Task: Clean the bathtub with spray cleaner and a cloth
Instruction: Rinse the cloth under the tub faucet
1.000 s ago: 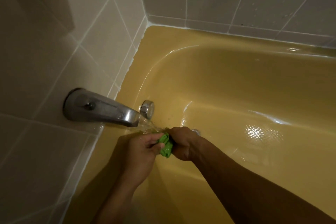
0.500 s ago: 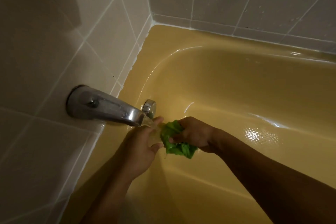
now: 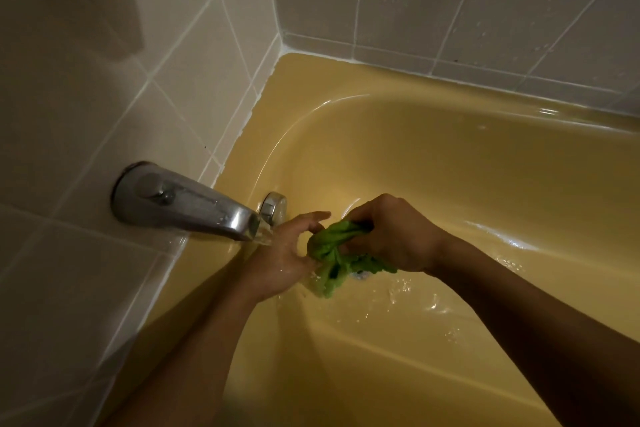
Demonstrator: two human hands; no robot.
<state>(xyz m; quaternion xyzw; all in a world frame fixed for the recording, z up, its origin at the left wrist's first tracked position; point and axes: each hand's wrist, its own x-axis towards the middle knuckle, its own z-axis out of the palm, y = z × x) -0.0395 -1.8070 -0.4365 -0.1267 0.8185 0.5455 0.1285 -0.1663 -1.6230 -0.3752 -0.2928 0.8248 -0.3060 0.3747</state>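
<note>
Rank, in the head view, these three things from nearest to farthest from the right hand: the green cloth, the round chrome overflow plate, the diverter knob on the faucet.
1. the green cloth: bunched up in the grip of the right hand.
2. the overflow plate: to the left of the hand, on the bathtub end wall.
3. the diverter knob: farthest left, on top of the spout.

No text, label, brand, number or sign can be read here: the cloth (image 3: 332, 250), the spout (image 3: 194, 208), the bathtub (image 3: 450, 156) and the wall tiles (image 3: 450, 10) show no legible writing.
</note>
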